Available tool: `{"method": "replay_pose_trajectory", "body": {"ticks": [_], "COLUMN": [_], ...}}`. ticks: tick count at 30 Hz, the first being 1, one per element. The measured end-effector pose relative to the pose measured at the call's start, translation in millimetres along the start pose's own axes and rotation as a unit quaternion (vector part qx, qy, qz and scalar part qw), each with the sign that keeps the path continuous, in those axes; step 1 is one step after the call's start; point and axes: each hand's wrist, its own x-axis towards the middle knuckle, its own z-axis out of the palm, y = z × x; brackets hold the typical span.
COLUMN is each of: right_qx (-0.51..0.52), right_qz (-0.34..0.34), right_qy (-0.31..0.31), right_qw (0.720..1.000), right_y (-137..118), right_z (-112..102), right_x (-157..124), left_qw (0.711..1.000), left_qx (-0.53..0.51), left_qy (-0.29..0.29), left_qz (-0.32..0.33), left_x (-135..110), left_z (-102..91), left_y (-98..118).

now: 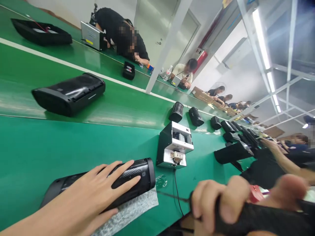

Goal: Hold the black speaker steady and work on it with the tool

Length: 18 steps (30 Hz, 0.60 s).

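My left hand (98, 188) lies over a black speaker housing (145, 173), fingers spread along its top and thumb down its near side. The speaker rests on its side on the green bench, partly over a grey-white cloth or foam sheet (133, 208). At the lower right, close to the camera and blurred, my right hand (216, 203) is closed around a black electric screwdriver (265, 218). Its thin shaft points left toward the speaker's end, apart from it. Between the hands and farther back stands a black-and-white screw feeder (176, 146).
A second speaker (71, 93) lies on the raised green strip behind. More speakers (196, 116) line the bench to the right. A clear plastic scrap (161, 181) and a cable (177, 193) lie near the feeder. Co-workers (123, 36) sit opposite; another person's arm (283, 160) is at right.
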Motion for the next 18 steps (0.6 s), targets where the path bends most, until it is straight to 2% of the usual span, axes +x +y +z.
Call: {"method": "replay_pose_trajectory", "body": {"ticks": [3, 7, 9, 11, 14, 18], "right_qx": [-0.036, -0.063, -0.070, -0.075, -0.074, -0.064], "right_qz": [-0.047, -0.048, -0.034, -0.011, 0.039, 0.094], "right_qy": [0.104, 0.131, 0.129, 0.120, 0.096, 0.091], "right_qw": [0.993, 0.988, 0.989, 0.990, 0.992, 0.989], "right_y": [9, 64, 86, 96, 88, 42], "right_z": [-20, -25, -23, -21, -17, -16], "right_x": [45, 78, 80, 77, 64, 33], "left_qw": [0.999, 1.000, 1.000, 0.999, 0.998, 0.990], "left_qx": [0.002, -0.012, 0.002, 0.003, -0.027, -0.104], "left_qy": [0.004, -0.013, -0.018, -0.014, -0.009, -0.063], "left_qz": [-0.035, -0.010, -0.020, -0.034, -0.059, -0.075], "left_x": [4, 26, 33, 33, 21, 11], "left_z": [10.6, 7.7, -1.3, -10.2, -16.2, -22.6], "left_y": [10, 35, 44, 45, 30, 10]}}
